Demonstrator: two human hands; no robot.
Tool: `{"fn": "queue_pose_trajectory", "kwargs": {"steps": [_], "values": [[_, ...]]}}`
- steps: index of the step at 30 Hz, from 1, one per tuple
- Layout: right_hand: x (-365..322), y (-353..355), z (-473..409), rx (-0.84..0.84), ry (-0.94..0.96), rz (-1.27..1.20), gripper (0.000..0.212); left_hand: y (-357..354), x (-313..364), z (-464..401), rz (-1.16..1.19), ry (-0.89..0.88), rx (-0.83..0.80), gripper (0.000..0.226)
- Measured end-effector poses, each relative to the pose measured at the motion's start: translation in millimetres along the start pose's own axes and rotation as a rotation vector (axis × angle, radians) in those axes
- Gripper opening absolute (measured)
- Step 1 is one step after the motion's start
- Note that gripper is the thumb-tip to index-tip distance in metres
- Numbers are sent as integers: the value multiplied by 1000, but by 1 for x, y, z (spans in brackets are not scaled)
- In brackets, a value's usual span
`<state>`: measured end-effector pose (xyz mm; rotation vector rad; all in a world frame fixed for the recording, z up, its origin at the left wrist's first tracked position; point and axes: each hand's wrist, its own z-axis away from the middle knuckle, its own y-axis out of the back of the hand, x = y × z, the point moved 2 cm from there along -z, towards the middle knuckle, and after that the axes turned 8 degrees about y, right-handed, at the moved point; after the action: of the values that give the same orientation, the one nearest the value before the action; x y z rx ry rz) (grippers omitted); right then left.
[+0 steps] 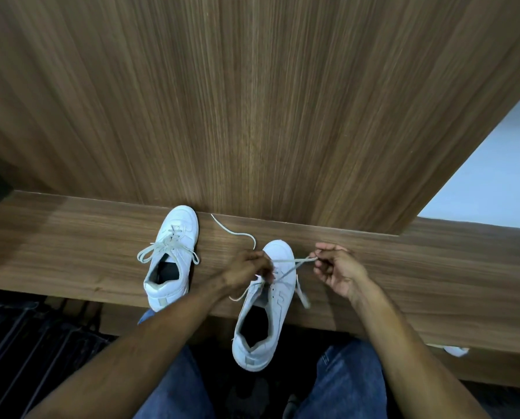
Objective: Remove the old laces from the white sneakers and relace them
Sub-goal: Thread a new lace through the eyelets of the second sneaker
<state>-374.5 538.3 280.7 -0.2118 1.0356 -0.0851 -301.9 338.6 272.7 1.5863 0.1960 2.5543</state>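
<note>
Two white sneakers lie on a wooden ledge. The left sneaker is laced and tied in a bow, toe against the wall. The right sneaker points away from me with its heel hanging over the ledge's front edge. My left hand pinches the lace at the eyelets near its toe. My right hand pinches the same lace's other stretch, pulled taut to the right. A loose lace end curls over the ledge behind the shoe.
A wood-grain wall panel rises straight behind the ledge. A pale wall shows at the right. My jeans-clad knees are below, over a dark floor. A small white object lies under the ledge at the right.
</note>
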Motion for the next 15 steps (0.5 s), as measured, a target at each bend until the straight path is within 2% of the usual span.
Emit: {"fn": "queue_pose_trajectory", "kwargs": {"steps": [2,4,7,9,10,12,13,15], "values": [[8,15,-4,95,1,56,22,22,-7,0,-69,27,29,25],[20,22,-5,136,38,213,23,40,-22,-6,-155,51,65,21],[32,19,-10,132,246,639,28,49,-40,-13,-184,59,140,30],[37,8,-13,3,418,978,23,42,-39,-11,-172,50,162,21],[40,0,-11,-102,479,1100,30,36,-36,-9,-175,30,156,15],[43,-18,-1,-312,561,1186,40,21,-28,-8,-206,-9,124,14],[44,-27,3,-372,602,1189,36,15,-25,-8,-217,-32,117,16],[46,-38,7,-391,664,1209,20,8,-21,-10,-221,-72,123,23]]}}
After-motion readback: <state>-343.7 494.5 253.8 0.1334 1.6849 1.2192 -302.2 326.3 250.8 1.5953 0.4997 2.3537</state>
